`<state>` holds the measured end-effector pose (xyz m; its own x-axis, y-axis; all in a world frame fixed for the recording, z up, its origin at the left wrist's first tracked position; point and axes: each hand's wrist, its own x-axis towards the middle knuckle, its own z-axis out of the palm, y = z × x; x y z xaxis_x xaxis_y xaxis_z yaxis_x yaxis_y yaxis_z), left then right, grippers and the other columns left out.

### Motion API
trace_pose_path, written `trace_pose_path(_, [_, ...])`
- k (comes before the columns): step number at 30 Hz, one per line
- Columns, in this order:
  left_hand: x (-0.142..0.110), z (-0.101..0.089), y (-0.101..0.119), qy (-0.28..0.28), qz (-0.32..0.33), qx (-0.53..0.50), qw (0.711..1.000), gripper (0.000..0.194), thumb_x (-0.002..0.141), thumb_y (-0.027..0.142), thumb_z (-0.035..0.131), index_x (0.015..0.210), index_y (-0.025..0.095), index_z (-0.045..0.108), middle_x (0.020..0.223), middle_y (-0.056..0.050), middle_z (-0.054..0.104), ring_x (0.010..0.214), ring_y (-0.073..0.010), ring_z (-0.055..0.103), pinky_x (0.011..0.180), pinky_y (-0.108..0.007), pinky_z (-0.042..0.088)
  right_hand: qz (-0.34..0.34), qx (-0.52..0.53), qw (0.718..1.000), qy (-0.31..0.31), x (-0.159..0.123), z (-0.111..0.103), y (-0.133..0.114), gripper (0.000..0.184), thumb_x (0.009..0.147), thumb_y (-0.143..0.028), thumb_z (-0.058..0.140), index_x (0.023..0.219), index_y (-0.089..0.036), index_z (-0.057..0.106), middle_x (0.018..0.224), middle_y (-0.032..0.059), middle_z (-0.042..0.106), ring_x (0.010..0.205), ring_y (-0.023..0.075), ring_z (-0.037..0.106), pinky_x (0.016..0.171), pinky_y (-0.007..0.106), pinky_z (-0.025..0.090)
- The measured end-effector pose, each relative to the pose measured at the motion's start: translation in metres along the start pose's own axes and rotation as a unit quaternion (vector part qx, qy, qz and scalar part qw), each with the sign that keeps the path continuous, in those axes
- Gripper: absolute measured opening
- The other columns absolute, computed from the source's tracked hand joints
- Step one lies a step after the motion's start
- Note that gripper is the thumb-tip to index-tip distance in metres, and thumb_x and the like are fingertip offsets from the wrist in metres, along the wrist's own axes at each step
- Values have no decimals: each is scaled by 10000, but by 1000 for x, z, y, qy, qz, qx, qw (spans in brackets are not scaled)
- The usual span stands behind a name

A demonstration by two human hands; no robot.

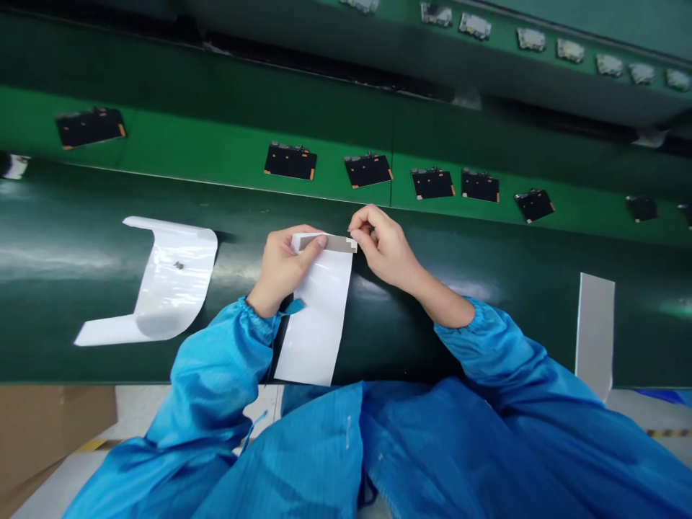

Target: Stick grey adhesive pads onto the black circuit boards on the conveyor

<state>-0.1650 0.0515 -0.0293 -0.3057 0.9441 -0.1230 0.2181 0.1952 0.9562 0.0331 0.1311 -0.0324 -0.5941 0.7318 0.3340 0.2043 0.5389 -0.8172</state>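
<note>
- Loose, wrinkled blue smock (422, 440) with gathered cuffs fills the foreground, its cloth faintly shiny.
- Just beyond it, a long white sheet (318, 317), smooth and glossy, runs from the hands toward the near edge of the worktop (411, 324).
- Across its top end lies a flat grey strip (338, 244), narrow and rectangular, with a small pale patch at its right end.
- Left hand (284, 267) clamps strip and sheet, thumb pressed on top.
- Right hand (386, 249) has thumb and forefinger together beside the pale patch; whether they pinch anything, I cannot tell.
- Well to the left, a curled white sheet (178, 295) bears a small dark piece (179, 266).
- Dark green and sleek, the worktop borders a brighter green strip carrying thin black panels (290, 161) with orange corners.
</note>
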Motion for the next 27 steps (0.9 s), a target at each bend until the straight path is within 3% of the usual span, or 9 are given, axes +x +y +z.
trace_pose_path(3, [0,0,0,-11,3,5,1000,325,812,472,781,843,149,792,758,-44,730,660,-158,589,590,-249,453,8,16,999,-33,1,-2,-1,191,945,-93,544,1101,-203,544,986,22,651,726,138,518,726,302,458])
trace_pose_path(6, [0,0,0,-18,6,12,1000,316,812,467,780,840,152,789,764,-46,734,673,-166,604,599,-254,466,-9,-36,998,-47,1,-2,-1,267,915,-59,524,1138,-203,545,952,19,657,772,155,564,749,303,471])
trace_pose_path(12, [1,3,-3,-19,5,-3,1000,287,794,439,770,826,154,780,760,-38,729,668,-159,596,611,-255,465,-87,-201,974,-51,-6,8,-2,208,1052,-123,427,1154,-199,592,1019,91,691,983,250,630,815,363,502])
trace_pose_path(16, [3,3,-5,-13,-18,-13,1000,298,774,439,780,831,147,782,756,-42,726,656,-160,587,582,-251,441,-82,-132,986,-55,-2,6,8,213,1056,-157,438,1229,-205,552,1008,76,674,899,215,627,806,341,522])
trace_pose_path(19, [3,2,-6,-17,-39,-27,999,322,767,461,795,832,146,781,753,-42,721,639,-157,584,556,-243,423,-19,-48,998,-27,19,-12,34,251,1042,-211,496,1293,-226,493,989,39,638,747,160,564,722,303,513])
trace_pose_path(21, [3,2,-6,-23,-50,-31,998,328,758,467,804,822,146,776,754,-45,721,635,-158,590,547,-239,424,5,-46,998,-31,42,-33,58,271,1027,-246,535,1294,-239,490,978,28,622,736,155,547,708,297,507])
trace_pose_path(24, [3,2,-4,-34,-62,-27,997,333,750,472,807,813,147,768,744,-46,716,625,-163,595,534,-238,427,4,-82,993,-89,73,-67,92,289,988,-233,562,1271,-234,506,929,11,596,756,159,556,749,302,509])
trace_pose_path(27, [3,1,-3,-46,-72,-25,996,353,758,494,805,825,150,771,735,-43,705,612,-161,584,514,-237,414,-3,-111,983,-148,89,-88,110,298,958,-162,524,1251,-208,509,892,5,590,768,159,583,771,296,495])
